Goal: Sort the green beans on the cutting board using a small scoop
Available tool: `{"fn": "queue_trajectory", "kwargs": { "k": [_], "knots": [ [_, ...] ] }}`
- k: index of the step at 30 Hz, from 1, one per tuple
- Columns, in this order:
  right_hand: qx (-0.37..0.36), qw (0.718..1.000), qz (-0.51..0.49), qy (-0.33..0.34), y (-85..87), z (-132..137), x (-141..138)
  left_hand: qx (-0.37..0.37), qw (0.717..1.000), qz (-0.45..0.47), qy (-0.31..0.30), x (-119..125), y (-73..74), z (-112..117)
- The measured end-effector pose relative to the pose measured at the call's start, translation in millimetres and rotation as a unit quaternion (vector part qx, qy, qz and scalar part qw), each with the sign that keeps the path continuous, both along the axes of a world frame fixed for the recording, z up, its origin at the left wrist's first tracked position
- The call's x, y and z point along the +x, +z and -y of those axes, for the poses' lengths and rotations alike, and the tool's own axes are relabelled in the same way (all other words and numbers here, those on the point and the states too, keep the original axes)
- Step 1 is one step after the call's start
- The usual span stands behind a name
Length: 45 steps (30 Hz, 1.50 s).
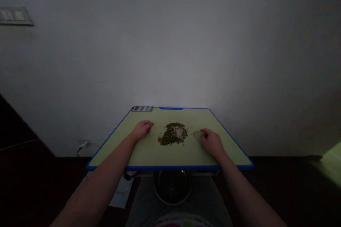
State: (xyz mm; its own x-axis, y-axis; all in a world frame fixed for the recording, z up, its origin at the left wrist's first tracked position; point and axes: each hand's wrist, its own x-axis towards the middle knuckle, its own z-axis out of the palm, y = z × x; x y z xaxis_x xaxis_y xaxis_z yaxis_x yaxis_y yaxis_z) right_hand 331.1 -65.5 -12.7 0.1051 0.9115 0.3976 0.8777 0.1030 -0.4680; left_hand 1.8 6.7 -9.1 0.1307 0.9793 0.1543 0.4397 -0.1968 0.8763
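On our pale-yellow, blue-edged counter (pixel 149 156), we are flanking a green-and-whitish granular heap (pixel 170 135), seemingly for easy reach, left hand (pixel 141 129) loosely closed, right hand (pixel 212 140) pinching a thin, pale, curved object (pixel 197 133).

1. Wall (pixel 170 42): plain grey, dimly lit.
2. Switch panel (pixel 13 15): upper left.
3. Plug (pixel 84 144): white, low on the wall, left.
4. Floor (pixel 287 188): very dark; greenish brightness at far right.
5. Table (pixel 170 167): pale top, blue rim.
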Motion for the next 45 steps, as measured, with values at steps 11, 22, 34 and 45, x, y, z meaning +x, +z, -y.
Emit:
{"fn": "queue_trajectory", "kwargs": {
  "k": [11, 22, 34, 45],
  "knots": [
    [0.003, 1.0, -0.016, 0.014, 1.6, 11.0, -4.7, 0.008, 1.0, -0.01, -0.005, -1.4, -2.4, -2.3],
    [-0.005, 0.999, 0.041, -0.021, 4.1, 0.3, -8.2, 0.007, 1.0, -0.013, 0.009, 0.9, 0.3, 0.3],
    [-0.011, 0.998, 0.026, 0.06, 4.6, -5.9, -5.2, 0.001, 1.0, -0.011, 0.011, 2.0, 1.8, 2.3],
    [-0.013, 0.999, 0.01, 0.051, 7.0, -11.3, -6.6, 0.003, 1.0, -0.004, 0.006, 1.8, 2.4, 2.5]
  ]
}}
